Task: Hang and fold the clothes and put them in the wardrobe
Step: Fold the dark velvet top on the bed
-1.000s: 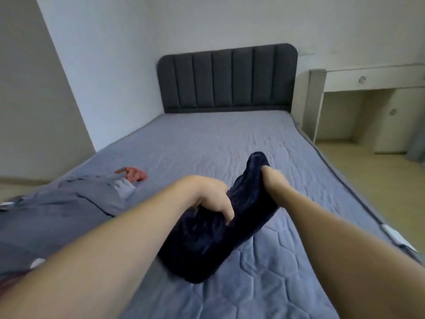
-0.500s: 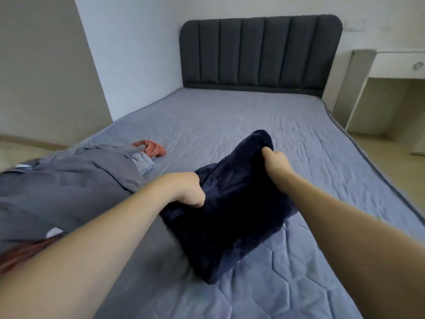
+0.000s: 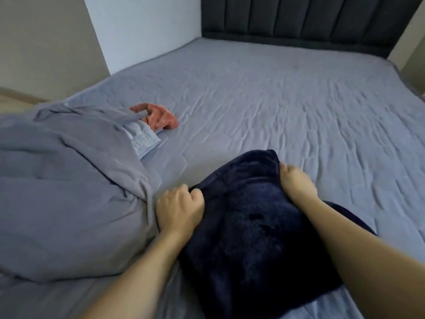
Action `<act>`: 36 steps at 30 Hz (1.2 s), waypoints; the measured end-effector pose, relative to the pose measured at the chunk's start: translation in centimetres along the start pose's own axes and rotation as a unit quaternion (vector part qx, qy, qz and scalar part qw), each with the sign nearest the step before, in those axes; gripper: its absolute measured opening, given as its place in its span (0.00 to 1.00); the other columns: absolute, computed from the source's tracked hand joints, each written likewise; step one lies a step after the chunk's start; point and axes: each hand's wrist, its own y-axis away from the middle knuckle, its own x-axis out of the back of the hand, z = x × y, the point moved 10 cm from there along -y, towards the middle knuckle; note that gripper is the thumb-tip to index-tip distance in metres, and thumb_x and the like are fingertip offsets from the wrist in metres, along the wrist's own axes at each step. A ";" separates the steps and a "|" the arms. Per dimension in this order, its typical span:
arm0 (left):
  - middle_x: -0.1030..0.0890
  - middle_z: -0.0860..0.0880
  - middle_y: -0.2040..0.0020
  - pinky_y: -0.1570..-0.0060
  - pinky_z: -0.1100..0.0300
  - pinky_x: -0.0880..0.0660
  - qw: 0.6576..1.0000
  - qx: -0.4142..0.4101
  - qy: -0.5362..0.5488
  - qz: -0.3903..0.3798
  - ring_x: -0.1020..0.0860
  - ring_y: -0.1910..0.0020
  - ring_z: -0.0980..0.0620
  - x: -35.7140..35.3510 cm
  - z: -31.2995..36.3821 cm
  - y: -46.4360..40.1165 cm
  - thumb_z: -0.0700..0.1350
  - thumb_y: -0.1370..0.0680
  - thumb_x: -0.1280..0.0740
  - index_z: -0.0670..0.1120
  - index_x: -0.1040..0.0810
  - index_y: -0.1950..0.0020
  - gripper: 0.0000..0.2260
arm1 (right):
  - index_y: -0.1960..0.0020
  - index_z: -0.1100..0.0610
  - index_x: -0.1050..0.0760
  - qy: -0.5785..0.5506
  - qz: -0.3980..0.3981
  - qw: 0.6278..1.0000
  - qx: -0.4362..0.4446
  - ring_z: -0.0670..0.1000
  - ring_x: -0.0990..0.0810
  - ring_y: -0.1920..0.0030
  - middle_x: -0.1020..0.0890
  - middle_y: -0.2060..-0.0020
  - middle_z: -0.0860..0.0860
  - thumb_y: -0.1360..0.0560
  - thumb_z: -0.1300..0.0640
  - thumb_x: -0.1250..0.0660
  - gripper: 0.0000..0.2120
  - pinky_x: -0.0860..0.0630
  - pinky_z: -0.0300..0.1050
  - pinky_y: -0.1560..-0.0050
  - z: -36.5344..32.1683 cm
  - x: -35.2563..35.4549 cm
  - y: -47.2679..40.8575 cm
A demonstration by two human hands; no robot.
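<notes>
Gripping the dark navy garment (image 3: 253, 222) at its far corners, the left hand (image 3: 179, 210) and right hand (image 3: 296, 183) pinch it low over the bed (image 3: 276, 107). Folding looks under way; next it probably needs laying flat and smoothing.

Both hands grip a navy garment (image 3: 253, 226) on the bed (image 3: 276, 107): left hand (image 3: 178, 209) pinches its left edge, right hand (image 3: 296, 184) its far right corner. Grey clothes (image 3: 64, 192) piled left, orange cloth (image 3: 158, 116) beyond. Dark headboard (image 3: 310, 21) far.
</notes>
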 end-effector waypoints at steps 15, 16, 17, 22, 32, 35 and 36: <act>0.19 0.53 0.67 0.69 0.58 0.32 0.964 0.003 0.095 -0.249 0.19 0.64 0.53 15.4 3.7 4.2 0.82 0.39 0.45 0.48 0.22 0.64 0.38 | 0.51 0.59 0.19 -0.311 -0.255 0.913 -0.074 0.55 0.15 0.65 0.14 0.63 0.55 0.37 0.48 0.27 0.20 0.22 0.43 0.68 -8.5 12.0 15.2; 0.20 0.54 0.71 0.71 0.58 0.33 0.961 0.004 0.090 -0.262 0.21 0.69 0.55 19.4 4.2 4.0 0.82 0.40 0.43 0.47 0.24 0.68 0.37 | 0.54 0.59 0.19 -0.314 -0.264 0.908 -0.087 0.56 0.16 0.67 0.15 0.65 0.56 0.39 0.50 0.28 0.17 0.23 0.44 0.67 -10.8 14.5 16.6; 0.22 0.54 0.72 0.72 0.58 0.34 0.960 0.000 0.082 -0.266 0.22 0.71 0.56 24.0 4.6 3.3 0.82 0.40 0.43 0.48 0.26 0.69 0.36 | 0.58 0.59 0.20 -0.322 -0.277 0.900 -0.099 0.56 0.18 0.69 0.17 0.67 0.56 0.41 0.52 0.29 0.14 0.23 0.45 0.67 -13.8 17.0 18.1; 0.18 0.52 0.60 0.59 0.50 0.23 0.977 -0.049 0.008 -0.209 0.20 0.60 0.51 52.8 4.1 -3.7 0.79 0.34 0.47 0.51 0.21 0.57 0.34 | 0.72 0.55 0.25 -0.379 -0.313 0.868 -0.071 0.53 0.23 0.74 0.23 0.73 0.53 0.44 0.56 0.34 0.03 0.26 0.44 0.71 -36.3 29.3 26.4; 0.22 0.53 0.48 0.51 0.55 0.23 0.976 0.107 -0.001 -0.192 0.22 0.52 0.52 99.1 -12.0 -6.4 0.49 0.27 0.38 0.68 0.44 0.31 0.28 | 0.48 0.61 0.26 -0.495 -0.341 0.799 0.028 0.57 0.23 0.61 0.23 0.59 0.57 0.37 0.62 0.37 0.18 0.23 0.49 0.64 -81.9 40.0 46.1; 0.31 0.55 0.30 0.36 0.51 0.28 0.954 0.192 0.080 -0.214 0.28 0.34 0.48 104.6 -17.1 -5.1 0.57 0.37 0.31 0.72 0.55 0.27 0.45 | 0.54 0.62 0.27 -0.483 -0.354 0.800 0.034 0.55 0.27 0.62 0.27 0.63 0.55 0.40 0.62 0.39 0.14 0.30 0.46 0.66 -90.5 39.1 50.6; 0.35 0.56 0.27 0.32 0.49 0.32 0.955 0.206 0.090 -0.191 0.32 0.30 0.46 106.3 -18.8 -5.4 0.59 0.38 0.31 0.69 0.54 0.25 0.47 | 0.55 0.61 0.27 -0.477 -0.364 0.799 0.035 0.54 0.27 0.63 0.27 0.64 0.54 0.40 0.62 0.39 0.13 0.31 0.45 0.66 -93.0 38.5 51.9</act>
